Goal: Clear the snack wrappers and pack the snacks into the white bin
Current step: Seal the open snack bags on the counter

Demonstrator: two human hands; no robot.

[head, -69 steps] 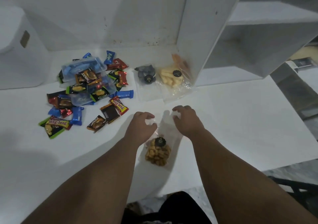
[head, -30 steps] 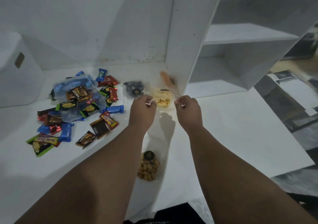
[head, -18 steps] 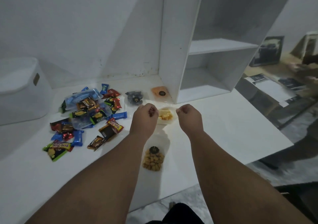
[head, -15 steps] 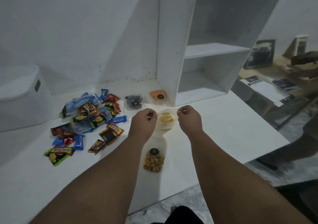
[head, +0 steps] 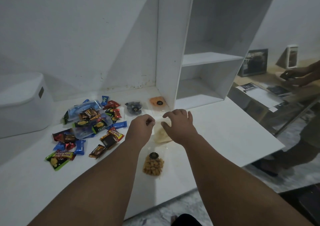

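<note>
Head view: your left hand (head: pixel 140 128) is loosely curled, your right hand (head: pixel 179 124) spread open over the clear pouch of pale snacks (head: pixel 161 135) on the white counter (head: pixel 225 132). It looks light, crinkly and slippery; pinch its top edge.

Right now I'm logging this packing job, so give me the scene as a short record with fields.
surface: white table
left hand: fingers curled at the pale snack bag
right hand: open, spread over the same bag
nearest bag: golden cube snacks
far bags: dark snack bag, orange snack bag
left pile: wrapped candy bars
white bin: far left
</note>
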